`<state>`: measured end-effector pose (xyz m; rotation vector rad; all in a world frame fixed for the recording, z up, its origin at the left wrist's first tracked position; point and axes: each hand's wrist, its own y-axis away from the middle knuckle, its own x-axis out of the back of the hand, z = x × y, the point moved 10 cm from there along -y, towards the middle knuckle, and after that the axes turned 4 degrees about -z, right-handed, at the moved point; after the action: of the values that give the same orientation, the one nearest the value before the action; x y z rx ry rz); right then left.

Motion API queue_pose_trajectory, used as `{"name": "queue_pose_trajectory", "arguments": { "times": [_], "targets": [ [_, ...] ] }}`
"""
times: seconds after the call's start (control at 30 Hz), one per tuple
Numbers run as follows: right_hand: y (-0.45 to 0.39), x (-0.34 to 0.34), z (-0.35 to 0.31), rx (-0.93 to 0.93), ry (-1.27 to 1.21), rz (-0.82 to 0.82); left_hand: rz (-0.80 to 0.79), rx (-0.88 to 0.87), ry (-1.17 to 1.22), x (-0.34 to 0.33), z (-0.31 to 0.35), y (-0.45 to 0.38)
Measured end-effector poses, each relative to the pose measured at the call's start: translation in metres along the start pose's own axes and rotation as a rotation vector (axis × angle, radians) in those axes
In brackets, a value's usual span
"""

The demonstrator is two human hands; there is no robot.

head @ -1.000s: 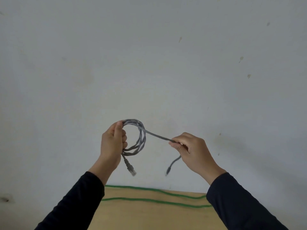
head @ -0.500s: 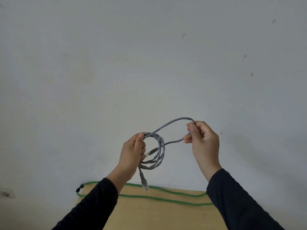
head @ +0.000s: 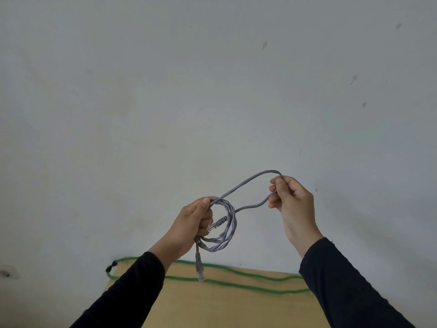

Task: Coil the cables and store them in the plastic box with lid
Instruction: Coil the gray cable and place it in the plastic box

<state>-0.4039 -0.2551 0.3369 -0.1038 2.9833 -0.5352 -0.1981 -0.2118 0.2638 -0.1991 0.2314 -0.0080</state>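
Note:
A grey network cable point(head: 230, 229) is wound into a small coil held up in front of the wall. My left hand point(head: 192, 224) is shut on the coil's left side. One clear plug hangs below the coil, and the other plug lies across the coil near my left fingers. My right hand point(head: 292, 204) pinches a loose loop of the same cable, raised up and to the right of the coil. A green cable point(head: 248, 278) lies in long waves on the wooden table point(head: 224, 306) below. The plastic box is out of sight.
A pale grey wall with a few small marks fills most of the view. Only the far edge of the wooden table shows, at the bottom. The green cable's dark end point(head: 111, 268) hangs off the table's left corner. Both arms wear dark sleeves.
My right hand has lifted a loop of the free end up and over, and the end plug is now at the coil. Both hands have shifted to the right.

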Motion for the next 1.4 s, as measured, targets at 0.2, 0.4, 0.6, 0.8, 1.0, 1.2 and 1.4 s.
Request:
{"name": "queue_pose_trajectory", "arguments": {
  "times": [0.2,0.4,0.6,0.8,1.0,1.2,1.4],
  "targets": [
    [0.001,-0.019,0.010,-0.055,-0.084,-0.065,-0.027,-0.003,0.185,-0.014,0.006,-0.005],
    [0.027,-0.062,0.020,-0.006,0.078,-0.203,0.290,-0.099,0.215,0.002,0.007,-0.013],
    [0.046,-0.077,-0.008,0.428,0.566,-0.208,0.538,-0.104,0.161,0.030,0.006,-0.006],
    [0.076,-0.110,-0.014,0.789,1.041,-0.284,0.728,-0.089,0.062,0.045,0.008,0.005],
    [0.089,-0.123,-0.031,0.941,1.058,-0.211,0.769,-0.119,0.000,0.042,0.017,0.009],
    [0.098,-0.120,-0.033,0.939,0.954,-0.249,0.781,-0.130,0.008,0.047,0.012,0.013],
    [0.110,-0.134,-0.026,0.858,0.762,-0.432,0.819,-0.067,0.097,0.062,0.008,0.010]
  ]
}}
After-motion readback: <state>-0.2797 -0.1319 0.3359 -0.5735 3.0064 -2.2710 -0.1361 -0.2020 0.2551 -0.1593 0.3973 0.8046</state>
